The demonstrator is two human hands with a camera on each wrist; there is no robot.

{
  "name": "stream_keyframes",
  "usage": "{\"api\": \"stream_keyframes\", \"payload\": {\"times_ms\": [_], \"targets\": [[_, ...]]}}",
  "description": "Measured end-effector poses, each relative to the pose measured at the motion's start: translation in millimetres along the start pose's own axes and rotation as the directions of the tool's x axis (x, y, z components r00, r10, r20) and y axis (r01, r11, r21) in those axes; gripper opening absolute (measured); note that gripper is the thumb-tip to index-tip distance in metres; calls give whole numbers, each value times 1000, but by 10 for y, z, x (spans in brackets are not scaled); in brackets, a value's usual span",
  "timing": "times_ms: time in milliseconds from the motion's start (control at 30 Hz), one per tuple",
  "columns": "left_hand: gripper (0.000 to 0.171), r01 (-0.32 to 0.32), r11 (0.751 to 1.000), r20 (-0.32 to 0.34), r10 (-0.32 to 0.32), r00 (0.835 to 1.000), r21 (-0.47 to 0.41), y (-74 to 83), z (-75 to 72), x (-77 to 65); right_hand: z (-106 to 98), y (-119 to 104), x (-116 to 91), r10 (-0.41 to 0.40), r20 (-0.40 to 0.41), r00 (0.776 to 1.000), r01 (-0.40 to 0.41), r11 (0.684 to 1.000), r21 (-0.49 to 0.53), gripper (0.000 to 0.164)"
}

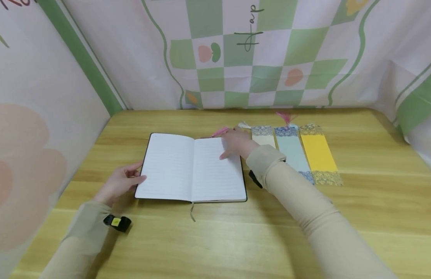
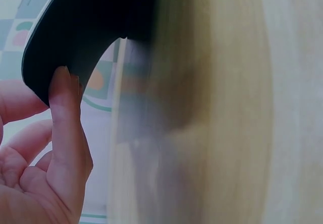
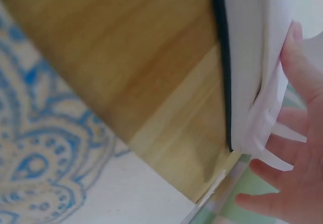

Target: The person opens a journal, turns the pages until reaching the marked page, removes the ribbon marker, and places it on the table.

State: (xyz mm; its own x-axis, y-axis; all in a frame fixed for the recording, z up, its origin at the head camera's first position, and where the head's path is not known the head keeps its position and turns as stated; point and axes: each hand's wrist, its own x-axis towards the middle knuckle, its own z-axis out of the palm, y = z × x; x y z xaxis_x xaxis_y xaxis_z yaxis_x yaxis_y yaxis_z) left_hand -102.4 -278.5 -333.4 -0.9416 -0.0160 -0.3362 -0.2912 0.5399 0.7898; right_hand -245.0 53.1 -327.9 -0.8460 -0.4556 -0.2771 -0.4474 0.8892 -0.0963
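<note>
An open notebook (image 1: 166, 166) with lined white pages and a dark cover lies on the table. My left hand (image 1: 123, 180) holds its left edge, thumb over the page and fingers at the cover; in the left wrist view the dark cover (image 2: 75, 37) is pinched and bends. Over the upper right corner reaches my right hand (image 1: 238, 141). In the right wrist view its thumb (image 3: 298, 57) lies against the pages (image 3: 272, 98), which part from the stack below, with the fingers around their edge. A pink tassel (image 1: 220, 131) shows beside the right fingertips at the notebook's top edge.
Right of the notebook lie three lace-patterned bookmarks: white (image 1: 264, 140), pale blue (image 1: 290, 151) and yellow (image 1: 318, 151). A pink tassel (image 1: 284, 117) extends behind them. A ribbon marker (image 1: 192, 212) hangs from the notebook's lower edge. Patterned cloth (image 1: 236, 85) borders the wooden table (image 1: 201, 248).
</note>
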Motion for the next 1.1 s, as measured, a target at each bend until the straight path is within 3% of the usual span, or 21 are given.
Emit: {"api": "stream_keyframes", "payload": {"times_ms": [233,433,633,767,900,1100], "targets": [[64,0,1000,6,0,1000,4,21,-17,-12,59,-59,-64,-14,-86,996,5,995,-101,82],[64,-8,1000,13,8,1000,0,44,-32,-23,84,-66,-127,-84,-152,985,80,996,-30,74],[65,7,1000,11,-7,1000,2,58,-29,-31,143,-90,-192,-193,-234,953,201,980,11,54],[65,22,1000,6,-22,1000,4,73,-22,-32,212,-70,-255,-198,-252,947,236,963,130,50],[65,21,1000,11,-21,1000,4,79,-21,-38,266,-20,-292,-135,-228,964,210,914,347,62],[65,26,1000,13,-26,1000,3,66,-28,-35,254,48,-321,-24,-186,982,138,765,629,65]]}}
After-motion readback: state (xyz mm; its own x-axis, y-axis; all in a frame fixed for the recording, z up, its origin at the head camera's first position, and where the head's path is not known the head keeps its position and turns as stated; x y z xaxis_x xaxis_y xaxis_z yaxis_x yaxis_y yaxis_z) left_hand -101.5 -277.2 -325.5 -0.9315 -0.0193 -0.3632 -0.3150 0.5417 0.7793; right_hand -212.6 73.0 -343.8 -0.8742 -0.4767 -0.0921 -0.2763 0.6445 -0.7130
